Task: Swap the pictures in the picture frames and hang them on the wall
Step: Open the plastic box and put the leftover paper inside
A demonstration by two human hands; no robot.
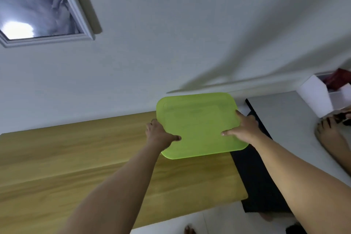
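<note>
Head view: left hand (158, 133) and right hand (245, 129) each grip a side edge of one green tray (199, 125), thumbs on top, above the far right corner of the wood-grain table (76, 157). Tray is flat smooth plastic with rounded corners. One white-moulded frame (47, 41) on the wall (190, 34), upper left, well apart. One white box (315, 97) at right, one black mat (262, 186) beside the table.

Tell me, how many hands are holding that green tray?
2. The left hand grips the left edge of the green tray, thumb on top. The right hand grips the right edge, thumb also on top. The fingers underneath are hidden.
</note>
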